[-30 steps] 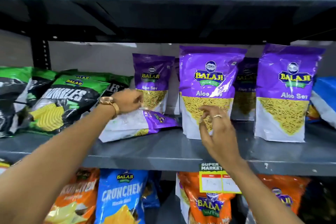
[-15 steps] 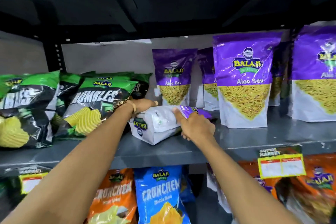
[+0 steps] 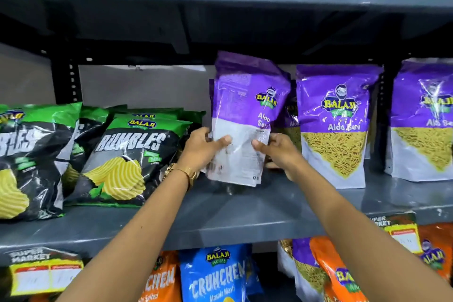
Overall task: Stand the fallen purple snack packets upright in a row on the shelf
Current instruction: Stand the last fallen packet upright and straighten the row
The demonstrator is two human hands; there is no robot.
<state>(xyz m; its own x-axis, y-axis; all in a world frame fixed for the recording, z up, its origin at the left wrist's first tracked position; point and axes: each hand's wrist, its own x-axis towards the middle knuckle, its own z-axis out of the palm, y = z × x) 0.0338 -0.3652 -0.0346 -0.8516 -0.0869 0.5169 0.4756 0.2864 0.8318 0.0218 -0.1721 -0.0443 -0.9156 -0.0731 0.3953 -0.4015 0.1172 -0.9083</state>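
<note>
We are reaching both arms over the front lip of the grey metal shelf. Our left hand and right hand are each closing on a lower side edge of the glossy purple-and-white plastic snack packet, thumbs pressing its front; gripping low on both sides is probably letting us square its base to the shelf. The packet is standing nearly upright, turned slightly, its bottom just at the shelf surface. To its right, we are counting two upright purple packets facing front, with at least one more half hidden behind. To its left, the green-and-black crinkled chip bags are leaning back: about four, overlapping.
</note>
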